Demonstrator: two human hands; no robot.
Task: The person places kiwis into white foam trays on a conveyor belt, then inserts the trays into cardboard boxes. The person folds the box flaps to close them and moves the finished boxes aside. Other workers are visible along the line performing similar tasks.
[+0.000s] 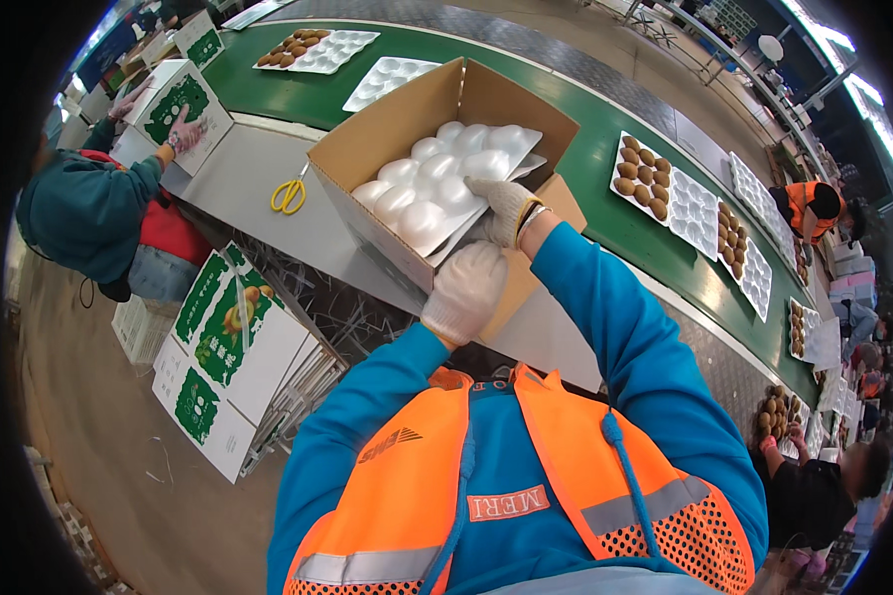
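Note:
An open cardboard carton (387, 245) stands before me on a grey worktop, its mouth facing up. White moulded fruit trays (424, 175) with rounded bumps upward lie stacked and tilted inside it. My right hand (504, 210), in a knitted glove, grips the near right edge of the trays, with its fingertips over the top one. My left hand (465, 291), also gloved, is bent in at the carton's near corner beside the tray edge. Its fingertips are hidden, so its hold is unclear. A brown carton flap (517, 294) hangs outward behind my left hand.
Yellow-handled scissors (289, 196) lie left of the carton. Beyond runs a green conveyor belt (603, 245) with trays of brown kiwifruit (642, 177) and empty trays (391, 80). Flattened printed cartons (231, 357) stand at lower left. A co-worker (104, 216) handles a printed box (182, 111).

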